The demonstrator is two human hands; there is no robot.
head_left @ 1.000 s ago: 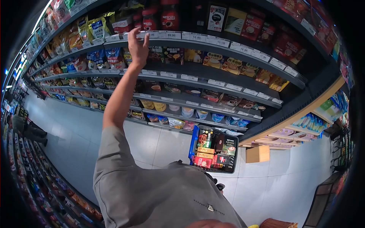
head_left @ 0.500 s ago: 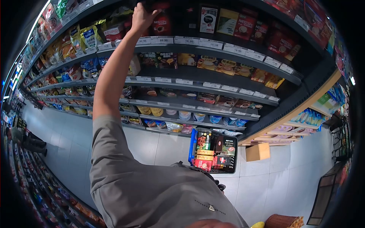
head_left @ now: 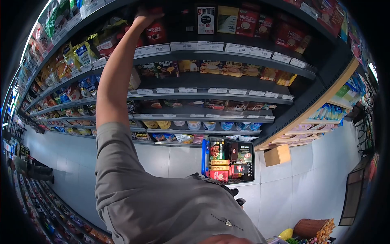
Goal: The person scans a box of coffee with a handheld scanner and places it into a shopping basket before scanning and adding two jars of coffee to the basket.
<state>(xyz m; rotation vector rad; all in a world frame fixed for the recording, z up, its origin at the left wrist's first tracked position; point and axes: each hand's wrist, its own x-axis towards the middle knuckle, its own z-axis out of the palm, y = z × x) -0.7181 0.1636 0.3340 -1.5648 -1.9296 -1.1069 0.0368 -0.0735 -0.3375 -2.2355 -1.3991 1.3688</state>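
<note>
My left hand reaches up into the dark upper shelf, just above and beside a red Nescafe box. One digit points right over the box's top; the other fingers are lost in shadow and blur, so I cannot make out a grip. Right of it stand a white carton with black print, a yellow-green box and more red Nescafe boxes. On the floor a black shopping basket with a blue handle side holds several coffee boxes. My right hand is outside the view.
Lower shelves carry boxes, tubs and bags behind price-tag rails. Bagged goods fill the shelf at left. A cardboard box sits by the wooden end shelf. At the far left another person is in the aisle. A wicker basket stands lower right.
My left hand has gone a little deeper into the shadowed shelf, and its fingers show less. The view has shifted, so the upper shelf items appear further left.
</note>
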